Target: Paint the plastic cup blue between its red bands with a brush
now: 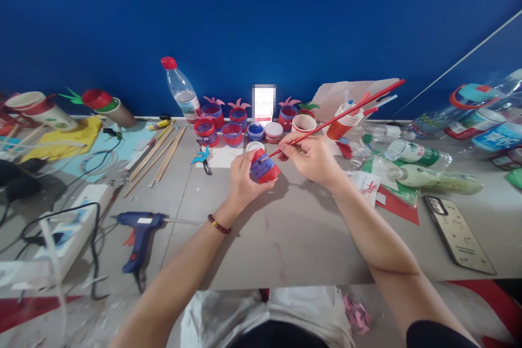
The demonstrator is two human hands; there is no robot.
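Note:
My left hand [243, 178] is wrapped round a small red cup [268, 175], which is tilted and has blue paint across part of its side. Pinched in my right hand [313, 159] is a long red paintbrush [346, 112], its tip at the blue-painted side of the cup. Just behind my hands stand an open jar of blue paint [255, 131], a jar with a pale lid [273, 131] and a paper cup [304, 123]. Red and blue painted cups [232, 134] stand beside the jars, some with leaf-shaped paper tops. My left fingers partly cover the held cup.
On the left lie a blue glue gun [141, 234], a power strip [77, 223] with cables and several wooden sticks [167, 157]. A bottle [181, 89] stands at the back. To the right are plastic bottles [420, 153] and a phone [459, 234].

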